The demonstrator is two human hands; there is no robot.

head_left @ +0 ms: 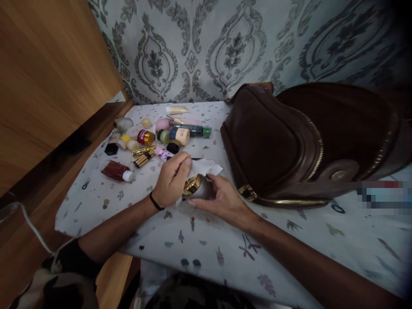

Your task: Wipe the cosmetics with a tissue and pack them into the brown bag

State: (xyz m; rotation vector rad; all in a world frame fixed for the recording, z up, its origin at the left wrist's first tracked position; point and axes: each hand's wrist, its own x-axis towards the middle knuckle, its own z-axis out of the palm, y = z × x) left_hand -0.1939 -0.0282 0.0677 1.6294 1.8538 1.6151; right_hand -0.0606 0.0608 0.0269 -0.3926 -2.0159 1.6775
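My left hand (pixel 172 177) pinches a white tissue (pixel 206 168) and presses it against a small jar with a gold lid (pixel 193 185). My right hand (pixel 222 198) cups that jar from the right side, just above the patterned white cloth (pixel 199 240). A black band circles my left wrist. The jar's body is mostly hidden by my fingers and the tissue.
Several cosmetics lie at the far left: a red tube (pixel 116 171), gold lipsticks (pixel 143 155), a red jar (pixel 145 137), a green-capped bottle (pixel 193 129). A brown leather bag (pixel 289 146) fills the right. A wooden panel (pixel 48 77) stands at the left.
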